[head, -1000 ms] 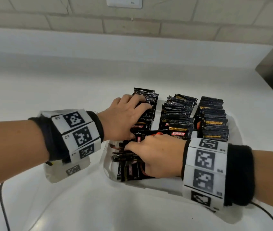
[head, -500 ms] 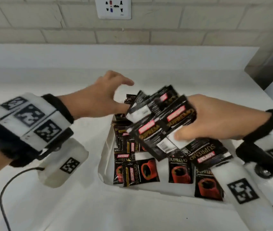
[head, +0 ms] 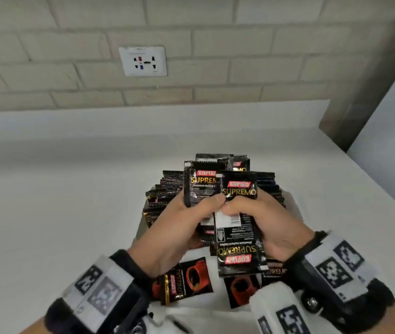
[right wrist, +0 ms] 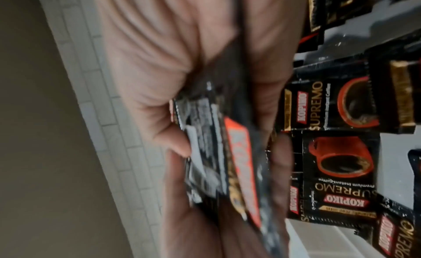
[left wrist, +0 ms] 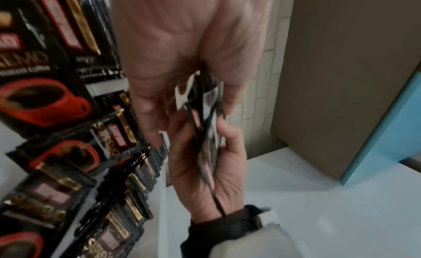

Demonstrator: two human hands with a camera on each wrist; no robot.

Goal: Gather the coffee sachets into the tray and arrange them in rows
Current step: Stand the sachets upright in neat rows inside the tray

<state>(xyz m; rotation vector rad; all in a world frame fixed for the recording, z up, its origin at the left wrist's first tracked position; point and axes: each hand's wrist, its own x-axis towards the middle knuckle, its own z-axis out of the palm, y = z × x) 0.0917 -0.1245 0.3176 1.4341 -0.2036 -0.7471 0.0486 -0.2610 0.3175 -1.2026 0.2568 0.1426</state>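
Both hands hold one bundle of black Kopiko Supremo sachets (head: 236, 189) upright above the white tray (head: 296, 208). My left hand (head: 191, 220) grips the bundle's left side and my right hand (head: 261, 220) grips its right side, thumbs meeting at the front. In the left wrist view the bundle (left wrist: 205, 121) appears edge-on between the two palms. It is blurred in the right wrist view (right wrist: 230, 153). Upright rows of sachets (head: 165, 191) fill the tray's far part. Loose sachets (head: 186, 280) lie flat at its near end.
The tray stands on a white counter (head: 59, 225) that runs to a brick wall with a socket (head: 142, 61). A brown pillar (head: 360, 92) and a pale blue panel (head: 394, 153) close off the right side.
One second ago both hands were down among the sachets in the tray. The right hand then lifted a bundle, and the left hand has now joined it, holding the bundle upright above the tray.
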